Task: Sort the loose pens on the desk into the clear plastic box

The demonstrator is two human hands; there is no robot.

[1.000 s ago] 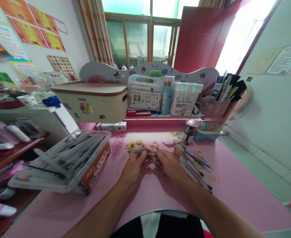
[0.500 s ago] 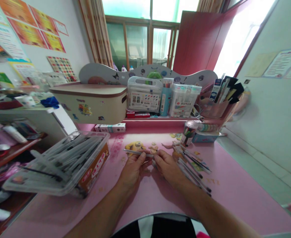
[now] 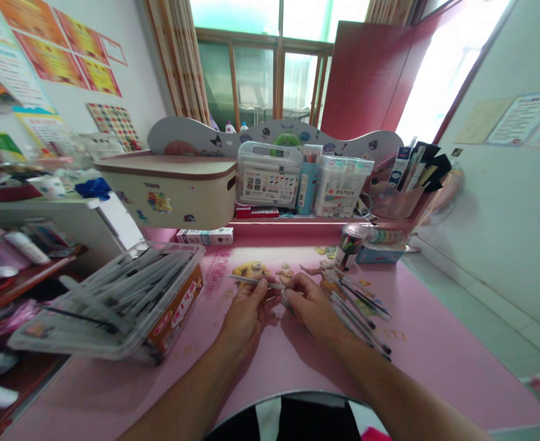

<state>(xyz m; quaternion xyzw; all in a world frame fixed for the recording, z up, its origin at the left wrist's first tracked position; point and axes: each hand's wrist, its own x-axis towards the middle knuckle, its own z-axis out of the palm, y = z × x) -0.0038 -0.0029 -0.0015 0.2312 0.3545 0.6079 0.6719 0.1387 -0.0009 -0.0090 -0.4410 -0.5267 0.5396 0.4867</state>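
Note:
My left hand [image 3: 250,302] is closed around a slim, pale pen [image 3: 244,278], which sticks out past the fingers to the left, almost level above the desk. At the pen's other end, my right hand [image 3: 307,301] is pinched, its fingertips close to those of the left. What exactly lies between the right fingertips is partly hidden. Just right of the right hand, several clear-barrelled pens [image 3: 360,326] with dark tips lie loose on the pink desk [image 3: 453,367]. To the left stands a clear plastic box [image 3: 127,349] heaped with similar pens [image 3: 132,288].
Behind the hands, a shelf [image 3: 306,222] bears a cream lidded bin [image 3: 205,202], a clear marker case [image 3: 270,180], a second marker box [image 3: 341,187] and a pink holder [image 3: 396,199]. Beneath it stand a clear jar [image 3: 350,245] of pens and a blue box [image 3: 380,253].
Both hands stay over the same spot with the pen between them. Only the fingers shift slightly; the boxes and loose pens have not moved.

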